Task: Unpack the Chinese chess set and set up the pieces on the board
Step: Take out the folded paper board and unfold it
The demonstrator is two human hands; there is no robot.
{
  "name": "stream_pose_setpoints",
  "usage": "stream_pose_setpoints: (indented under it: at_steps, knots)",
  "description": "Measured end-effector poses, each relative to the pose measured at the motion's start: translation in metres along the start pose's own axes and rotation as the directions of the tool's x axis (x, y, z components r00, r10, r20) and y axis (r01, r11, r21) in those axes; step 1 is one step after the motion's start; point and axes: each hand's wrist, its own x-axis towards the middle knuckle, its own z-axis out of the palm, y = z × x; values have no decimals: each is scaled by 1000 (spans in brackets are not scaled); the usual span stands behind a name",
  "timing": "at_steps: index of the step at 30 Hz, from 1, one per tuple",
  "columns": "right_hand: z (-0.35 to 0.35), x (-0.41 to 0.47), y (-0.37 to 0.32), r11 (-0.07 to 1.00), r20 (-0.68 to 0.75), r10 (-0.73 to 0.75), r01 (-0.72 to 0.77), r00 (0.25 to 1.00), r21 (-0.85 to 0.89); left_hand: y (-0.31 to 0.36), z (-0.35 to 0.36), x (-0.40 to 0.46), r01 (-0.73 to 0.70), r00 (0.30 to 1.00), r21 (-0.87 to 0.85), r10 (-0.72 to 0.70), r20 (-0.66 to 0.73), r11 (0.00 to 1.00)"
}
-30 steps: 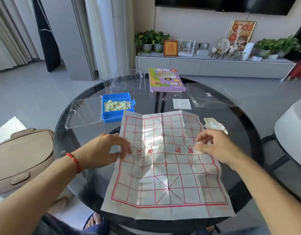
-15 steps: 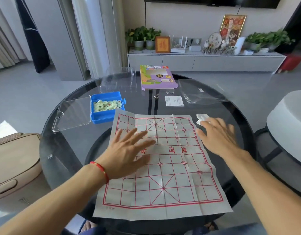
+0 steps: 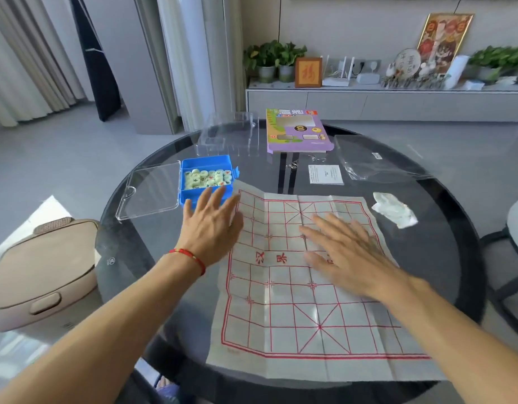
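A paper chess board (image 3: 292, 310) with red grid lines lies unfolded and creased on the round glass table (image 3: 153, 252). My left hand (image 3: 211, 228) is flat with straight fingers at the board's far left edge, fingertips near the blue box (image 3: 206, 196). That box stands open with several pale round chess pieces (image 3: 208, 177) inside and its clear lid (image 3: 150, 189) hinged to the left. My right hand (image 3: 348, 252) lies flat on the board's middle, fingers spread, partly covering the red characters.
A purple packaging box (image 3: 297, 131), a clear plastic insert (image 3: 228, 132), a white leaflet (image 3: 325, 174), a clear plastic bag (image 3: 377, 161) and a crumpled white wrapper (image 3: 395, 209) lie on the far side. A beige bag (image 3: 39, 272) stands left of the table.
Both hands went from pinching the board's side edges to lying flat on it. My left hand slid left toward the blue box; my right hand moved from the right edge to the middle.
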Motion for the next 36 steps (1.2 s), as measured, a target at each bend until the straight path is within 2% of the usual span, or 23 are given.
stream_pose_setpoints:
  at_steps: [2,4,14,18,23,27,30,36]
  knots:
    - [8,4,-5,1000,39,-5,6,999,-24,-30,5,7,134,986,45,-138,92,990]
    - [11,9,-5,999,42,5,-3,999,-32,-54,10,7,167,970,82,-178,163,983]
    - [7,27,-22,998,-18,43,-44,999,-45,-90,9,0,261,956,137,-276,98,956]
    - [19,35,-33,999,59,36,-35,998,-23,-87,7,-4,308,942,154,-324,91,939]
    - [23,38,-42,996,31,52,-50,998,-70,-88,5,-8,319,937,138,-334,99,938]
    - [19,42,-66,997,-43,-73,73,996,-23,-86,2,-15,299,945,135,-313,98,945]
    - [29,47,-82,992,14,-119,120,993,-30,-85,-2,-22,262,954,157,-280,104,952]
    - [39,52,-84,991,57,-105,109,993,-74,-90,-4,-37,193,975,181,-209,75,964]
